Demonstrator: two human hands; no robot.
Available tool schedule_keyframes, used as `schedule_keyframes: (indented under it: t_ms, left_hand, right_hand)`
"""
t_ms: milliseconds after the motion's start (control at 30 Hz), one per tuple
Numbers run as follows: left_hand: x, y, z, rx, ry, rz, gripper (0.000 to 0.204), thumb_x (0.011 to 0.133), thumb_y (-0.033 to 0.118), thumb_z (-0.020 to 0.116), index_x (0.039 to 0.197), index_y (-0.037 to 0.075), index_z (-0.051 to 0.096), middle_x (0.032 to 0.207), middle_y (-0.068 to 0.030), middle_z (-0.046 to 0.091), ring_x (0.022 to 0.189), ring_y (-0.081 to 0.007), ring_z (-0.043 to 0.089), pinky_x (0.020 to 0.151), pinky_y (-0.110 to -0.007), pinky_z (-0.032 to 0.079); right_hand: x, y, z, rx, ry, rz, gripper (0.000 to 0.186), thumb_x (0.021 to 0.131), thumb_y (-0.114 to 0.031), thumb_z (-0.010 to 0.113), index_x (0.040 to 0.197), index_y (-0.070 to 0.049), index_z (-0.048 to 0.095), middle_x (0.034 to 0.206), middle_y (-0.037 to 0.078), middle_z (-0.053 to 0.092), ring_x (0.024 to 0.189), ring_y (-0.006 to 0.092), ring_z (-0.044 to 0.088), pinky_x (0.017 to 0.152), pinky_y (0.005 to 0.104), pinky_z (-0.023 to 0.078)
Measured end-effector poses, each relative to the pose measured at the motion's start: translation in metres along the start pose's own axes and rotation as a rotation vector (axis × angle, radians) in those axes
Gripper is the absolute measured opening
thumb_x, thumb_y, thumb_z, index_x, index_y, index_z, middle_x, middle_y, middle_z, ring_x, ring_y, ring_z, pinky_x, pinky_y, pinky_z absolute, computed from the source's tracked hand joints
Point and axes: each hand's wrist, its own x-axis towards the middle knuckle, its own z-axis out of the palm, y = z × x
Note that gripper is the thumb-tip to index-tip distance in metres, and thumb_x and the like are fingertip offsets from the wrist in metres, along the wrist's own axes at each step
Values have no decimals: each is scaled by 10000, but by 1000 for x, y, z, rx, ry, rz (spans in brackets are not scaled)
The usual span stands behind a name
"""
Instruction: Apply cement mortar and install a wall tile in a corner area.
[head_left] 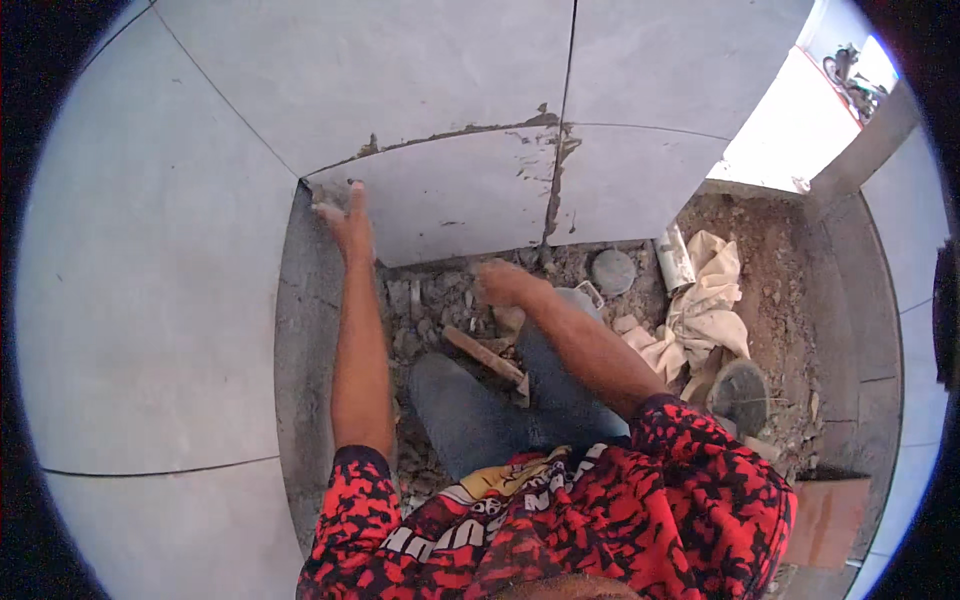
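My left hand (350,228) at the pale tile (450,200)

The tile stands low on the wall (420,70), my left fingers spread at its upper left corner, gripping nothing. My right hand (505,285) curls near its bottom edge, blurred; I can't tell what it holds. Rubble (405,335) covers the ground around my knees (450,400).

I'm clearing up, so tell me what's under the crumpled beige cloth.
Brown soil shows beside the crumpled beige cloth; whatever lies directly beneath is covered and cannot be seen.
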Motion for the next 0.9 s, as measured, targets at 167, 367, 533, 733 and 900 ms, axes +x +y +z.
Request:
schedule_keyframes:
  t_ms: [167,367,533,733,900]
  left_hand:
    - [-56,-52,-2,21,-64,12,974,741,452,591,1306,-88,9,1355,-243,176,1240,-316,245,1000,-335,214]
    - [-179,-152,28,98,-432,-552,875,769,470,556,1329,-24,100,1344,-204,234,1216,-292,294,973,-372,260]
    - [-234,-200,13,42,-775,-836,737,797,432,542,1291,-16,228,1253,-173,355,1082,-277,438,810,-347,415]
    - [-248,-224,-6,-38,-595,-985,519,829,363,523,1150,-20,382,1055,-126,493,947,-250,516,729,-360,453]
    - [-249,-219,-11,-121,-609,-873,425,835,306,524,1113,0,424,1019,-104,515,923,-235,527,711,-350,456]
  right_hand:
    - [-6,11,7,-105,37,26,340,817,-296,470,992,-11,533,942,233,549,890,399,507,781,456,403]
    - [-27,60,-36,103,786,36,295,786,-219,506,1002,-19,517,940,193,550,905,361,512,787,427,402]
    - [-175,183,-44,-357,603,369,495,717,-92,547,1197,-64,428,1172,185,457,1049,319,456,881,365,380]
    - [-357,292,23,-410,330,942,407,757,-285,499,1051,-3,506,947,248,559,878,363,542,762,425,415]
    - [-385,270,108,-364,360,995,329,662,-266,616,870,-15,569,906,193,547,898,370,491,856,436,347]
